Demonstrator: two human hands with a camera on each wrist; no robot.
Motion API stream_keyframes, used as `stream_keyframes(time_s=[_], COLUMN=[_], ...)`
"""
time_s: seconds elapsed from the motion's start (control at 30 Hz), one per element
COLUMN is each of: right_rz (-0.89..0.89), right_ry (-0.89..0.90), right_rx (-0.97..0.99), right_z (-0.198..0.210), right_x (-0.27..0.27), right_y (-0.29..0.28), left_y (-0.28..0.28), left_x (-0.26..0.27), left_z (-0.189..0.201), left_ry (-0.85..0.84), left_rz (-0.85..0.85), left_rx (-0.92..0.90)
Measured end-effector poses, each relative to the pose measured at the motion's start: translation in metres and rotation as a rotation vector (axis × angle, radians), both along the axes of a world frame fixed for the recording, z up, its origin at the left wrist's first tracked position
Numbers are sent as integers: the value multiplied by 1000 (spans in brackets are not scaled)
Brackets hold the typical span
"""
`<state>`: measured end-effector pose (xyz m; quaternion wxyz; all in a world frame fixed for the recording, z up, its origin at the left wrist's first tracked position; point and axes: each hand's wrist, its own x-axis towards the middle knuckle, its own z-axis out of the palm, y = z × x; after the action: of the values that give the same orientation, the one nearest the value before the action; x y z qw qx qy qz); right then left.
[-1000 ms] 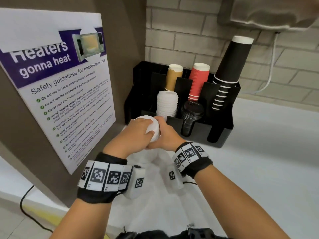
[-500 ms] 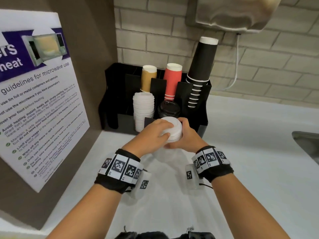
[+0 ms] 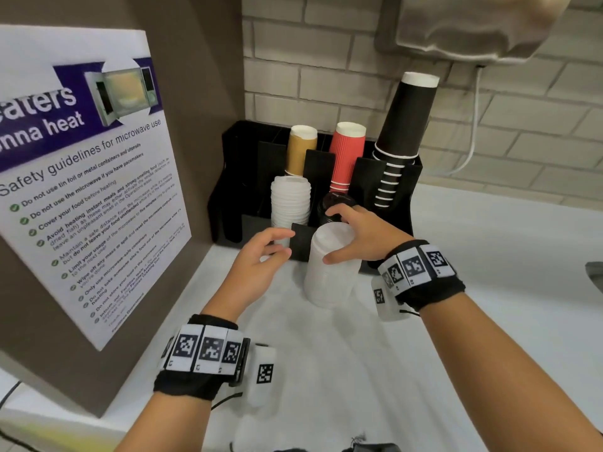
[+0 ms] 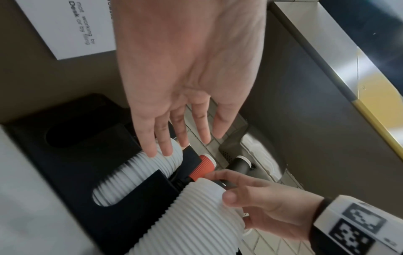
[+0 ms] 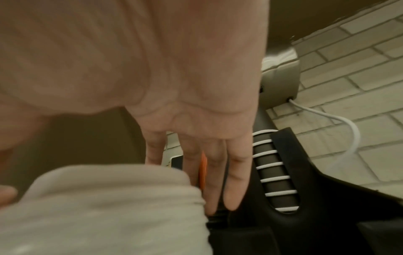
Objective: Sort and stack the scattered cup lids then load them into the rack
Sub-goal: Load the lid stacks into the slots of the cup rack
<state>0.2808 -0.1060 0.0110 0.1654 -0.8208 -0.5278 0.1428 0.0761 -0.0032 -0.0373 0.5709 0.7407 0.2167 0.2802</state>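
While both hands work at the front of the rack (image 3: 228,177), items run left to right as follows.

Poster (image 3: 81,177): microwave safety sheet, on the panel left of the rack.

Left hand (image 3: 257,269): just before the rack's front wall, empty, fingers straight and loosely spread, tips near the racked lids.

Racked lids (image 3: 289,203): white stack standing in a front slot of the rack, left of centre.

Loose lids (image 3: 329,265): tall white stack of nested, ribbed lids, leaning just before the rack's front wall; base end toward the counter (image 3: 489,288).

Right hand (image 3: 362,236): grips the loose lids near the top, thumb on the near side, fingers curled over the far side.

Cups: tan (image 3: 301,148), red (image 3: 347,151) and black (image 3: 408,119) stacks, upside down in the rack's rear slots; dark lids (image 3: 329,203) in front of the red.

Handling, by judgement: light thin plastic, slick, easily dented; a tall stack may buckle or separate mid-length. Best taken at both ends, top and base, squeezing gently.
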Motion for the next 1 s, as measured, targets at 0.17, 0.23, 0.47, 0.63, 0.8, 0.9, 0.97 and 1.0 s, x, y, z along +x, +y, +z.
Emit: stream_keyframes(time_s=[0.17, 0.23, 0.47, 0.63, 0.8, 0.9, 0.97, 1.0], right_rz=[4, 7, 35, 190, 211, 211, 208, 207], right_ry=[-35, -18, 95, 436, 534, 517, 506, 488], right_rx=[1, 10, 276, 337, 317, 332, 335, 335], right_z=[-6, -6, 14, 25, 31, 37, 39, 39], right_x=[-3, -2, -8, -40, -42, -36, -34, -32], right_y=[6, 7, -6, -13, -25, -32, -35, -35], left_y=[-1, -2, -15, -29, -28, -29, -32, -34], left_x=[-5, -6, 1, 18, 22, 23, 26, 27], left_z=[-1, -1, 1, 6, 7, 6, 7, 7], left_ry=[1, 10, -30, -158, -194, -185, -183, -182], left_rz=[23, 26, 3, -95, -93, -112, -137, -148], left_rx=[2, 5, -34, -147, -129, -93, -77, -73])
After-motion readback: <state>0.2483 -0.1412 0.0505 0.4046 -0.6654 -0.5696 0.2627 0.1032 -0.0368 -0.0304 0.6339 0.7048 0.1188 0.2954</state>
